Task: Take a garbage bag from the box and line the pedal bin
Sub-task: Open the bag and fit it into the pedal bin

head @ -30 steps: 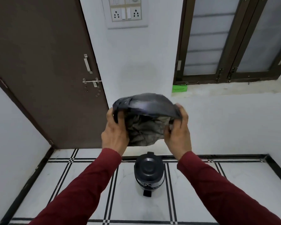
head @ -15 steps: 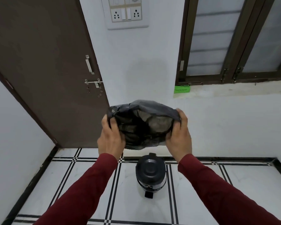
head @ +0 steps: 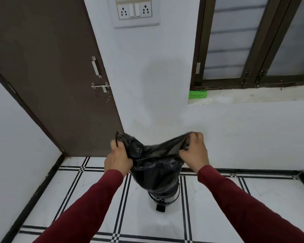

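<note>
White walls and a white tiled floor (head: 88, 193) crossed by black lines frame this corner, where both arms reach forward in dark red sleeves (head: 95, 204). At the grip itself, the left hand (head: 118, 158) has its fingers curled round the left edge of the black garbage bag (head: 156, 162), knuckles turned up, thumb side toward the body. The right hand (head: 194, 153) pinches the opposite edge, fingers bunched over the gathered plastic, wrist bent slightly down. Between them the mouth of the bag is pulled wide and sags in the middle, while the rest hangs down in front of the pedal bin (head: 163, 197), hiding its top; whether the bag touches the bin I cannot tell. The bin stands on the floor near the wall, its foot pedal (head: 161, 207) facing the person. Further off, a brown door (head: 47, 76) stands at the left, a switch plate (head: 135, 11) is high on the wall, and a green box (head: 197, 94) sits on the window ledge (head: 261, 95).
</note>
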The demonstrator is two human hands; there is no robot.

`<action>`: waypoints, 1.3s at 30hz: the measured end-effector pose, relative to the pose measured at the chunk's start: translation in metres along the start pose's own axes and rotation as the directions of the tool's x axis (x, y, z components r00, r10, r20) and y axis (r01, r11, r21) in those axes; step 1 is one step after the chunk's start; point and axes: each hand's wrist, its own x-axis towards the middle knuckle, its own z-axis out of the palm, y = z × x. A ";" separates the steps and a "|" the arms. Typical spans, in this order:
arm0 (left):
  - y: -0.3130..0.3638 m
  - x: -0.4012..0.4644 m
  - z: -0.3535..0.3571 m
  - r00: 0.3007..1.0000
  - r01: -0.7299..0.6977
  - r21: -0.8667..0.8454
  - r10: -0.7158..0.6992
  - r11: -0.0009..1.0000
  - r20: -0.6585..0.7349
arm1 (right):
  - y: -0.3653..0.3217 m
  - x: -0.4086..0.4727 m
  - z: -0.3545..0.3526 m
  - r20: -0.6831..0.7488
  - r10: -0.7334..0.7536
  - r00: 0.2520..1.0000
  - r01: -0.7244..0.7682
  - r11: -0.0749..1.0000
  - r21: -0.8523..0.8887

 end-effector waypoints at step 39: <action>-0.111 0.082 0.017 0.921 -0.139 0.080 0.099 0.987 0.376 | -0.022 0.026 0.111 0.430 0.138 0.892 -0.119 0.990 -0.071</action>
